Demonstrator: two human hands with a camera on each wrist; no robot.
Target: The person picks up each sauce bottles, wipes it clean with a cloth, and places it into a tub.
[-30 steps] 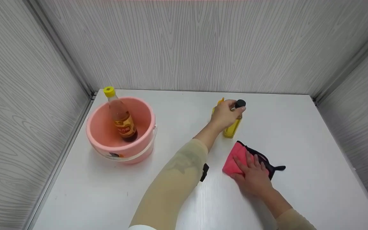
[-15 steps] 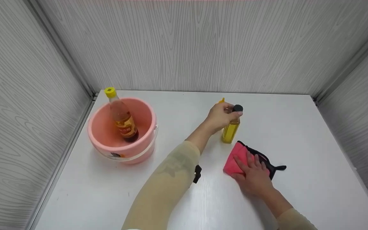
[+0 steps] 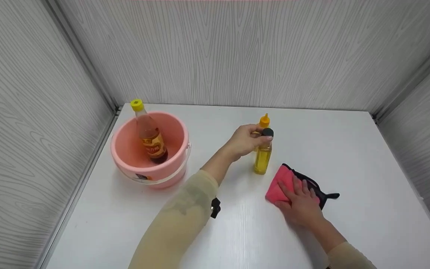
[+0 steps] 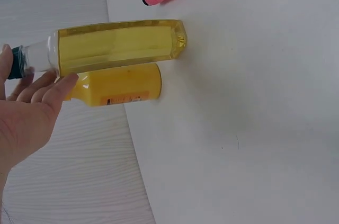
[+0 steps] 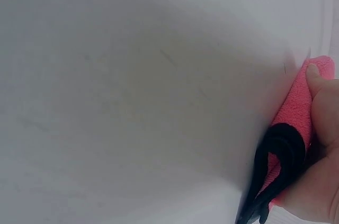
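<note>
While the left hand (image 3: 245, 141) curls round the neck of the clear, dark-capped bottle of yellow liquid (image 3: 262, 158) standing on the white table (image 3: 349, 149), keep it upright, clear of the opaque yellow squeeze bottle (image 3: 263, 121) just behind the grip, as the right hand (image 3: 301, 203) presses flat on the pink cloth (image 3: 280, 181).

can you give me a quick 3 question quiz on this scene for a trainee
1. True or false: the left hand grips the clear oil bottle near its dark cap.
2. What lies under the right hand? A pink cloth, B sponge, C plate
3. What stands inside the pink bucket?

Key: 1 true. 2 A, the pink cloth. 3 The brown sauce bottle with a yellow cap.
</note>
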